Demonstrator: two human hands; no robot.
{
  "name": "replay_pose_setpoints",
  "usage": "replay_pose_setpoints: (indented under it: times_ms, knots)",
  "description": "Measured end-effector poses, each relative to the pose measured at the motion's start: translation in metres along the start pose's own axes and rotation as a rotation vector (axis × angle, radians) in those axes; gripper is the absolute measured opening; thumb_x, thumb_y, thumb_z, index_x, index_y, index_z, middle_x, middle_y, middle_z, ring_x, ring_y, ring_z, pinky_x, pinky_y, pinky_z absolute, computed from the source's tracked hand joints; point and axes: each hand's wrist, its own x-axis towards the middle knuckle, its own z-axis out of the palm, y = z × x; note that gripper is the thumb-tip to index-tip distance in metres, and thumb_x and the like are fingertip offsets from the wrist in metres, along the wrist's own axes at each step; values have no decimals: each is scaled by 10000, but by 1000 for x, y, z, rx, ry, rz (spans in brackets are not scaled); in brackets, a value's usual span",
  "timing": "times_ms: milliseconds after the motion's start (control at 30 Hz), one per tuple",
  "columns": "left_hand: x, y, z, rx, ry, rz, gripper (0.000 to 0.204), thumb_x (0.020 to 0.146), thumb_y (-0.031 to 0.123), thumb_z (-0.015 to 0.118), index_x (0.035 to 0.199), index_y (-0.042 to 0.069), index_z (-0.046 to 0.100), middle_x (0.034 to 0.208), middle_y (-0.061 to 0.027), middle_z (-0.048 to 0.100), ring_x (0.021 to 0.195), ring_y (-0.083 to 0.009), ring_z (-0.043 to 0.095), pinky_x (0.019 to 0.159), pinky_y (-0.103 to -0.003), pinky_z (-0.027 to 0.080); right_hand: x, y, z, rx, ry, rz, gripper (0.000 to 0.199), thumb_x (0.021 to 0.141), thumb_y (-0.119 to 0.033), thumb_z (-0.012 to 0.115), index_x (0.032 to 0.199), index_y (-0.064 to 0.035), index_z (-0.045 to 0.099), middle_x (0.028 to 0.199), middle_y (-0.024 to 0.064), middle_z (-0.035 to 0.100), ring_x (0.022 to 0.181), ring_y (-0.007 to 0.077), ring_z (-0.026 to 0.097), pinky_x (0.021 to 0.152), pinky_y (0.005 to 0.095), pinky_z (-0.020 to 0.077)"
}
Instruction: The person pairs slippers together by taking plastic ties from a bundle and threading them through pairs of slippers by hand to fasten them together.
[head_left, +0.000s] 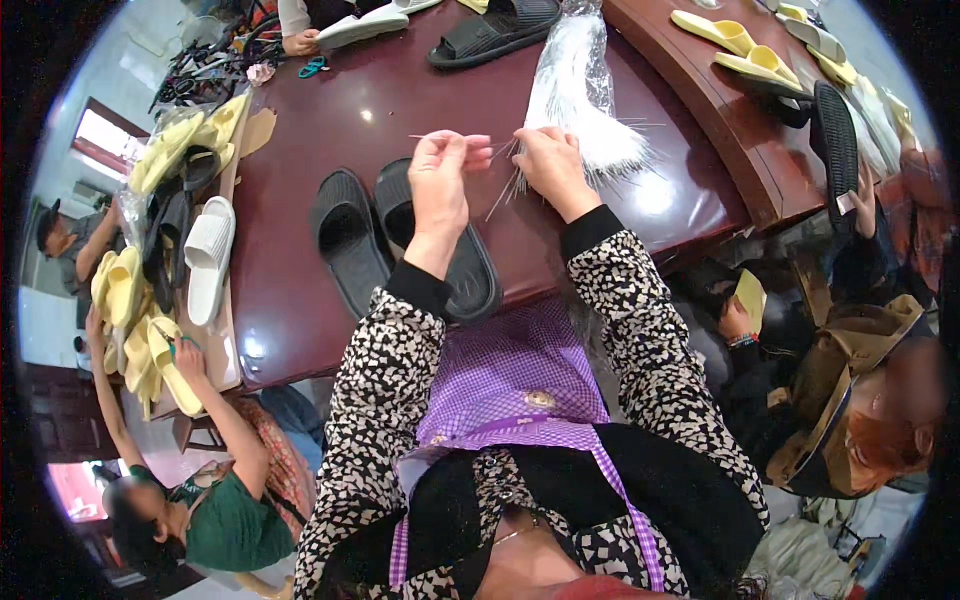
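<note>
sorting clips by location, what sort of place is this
Probably a small slipper workshop: black slippers and a bundle of white strands lie on a dark red table, and a person in green handles yellow slippers.

Glossy maroon table (285,190), bright window (105,135), wooden stool (197,431)

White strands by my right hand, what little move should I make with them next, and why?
Perhaps ease one strand clear with your right hand: its fingers are beside the bundle of white strands, and thin ends fan out around them, so separating a single strand first would probably avoid snagging others.
</note>
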Motion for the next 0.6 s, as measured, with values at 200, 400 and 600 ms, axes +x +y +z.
replay_pose_setpoints:
  times_ms: [200, 400, 600]
  knots:
    - [-16, 51, -22, -27, 45, 215, 55, 931, 87, 529, 936, 33, 533, 821, -102, 623, 678, -180, 608, 648, -325, 546, 0, 5, 3, 9, -27, 89, 427, 756, -250, 672, 1148, -101, 590, 1059, 127, 628, 1087, 250, 526, 935, 397, 333]
    - [-50, 128, -74, 32, 233, 433, 43, 928, 86, 530, 934, 45, 538, 777, -93, 596, 666, -187, 591, 656, -355, 552, -2, 14, 7, -22, -38, 146, 479, 766, -285, 671, 1198, -109, 565, 1079, 137, 624, 1114, 260, 516, 950, 407, 324]
    - [-92, 179, -118, 69, 346, 559, 41, 928, 79, 528, 931, 43, 547, 802, -107, 610, 654, -179, 576, 646, -346, 545, 0, 21, 11, -90, -11, 91, 475, 777, -302, 669, 1199, -109, 565, 1060, 138, 634, 1107, 265, 523, 940, 415, 336]
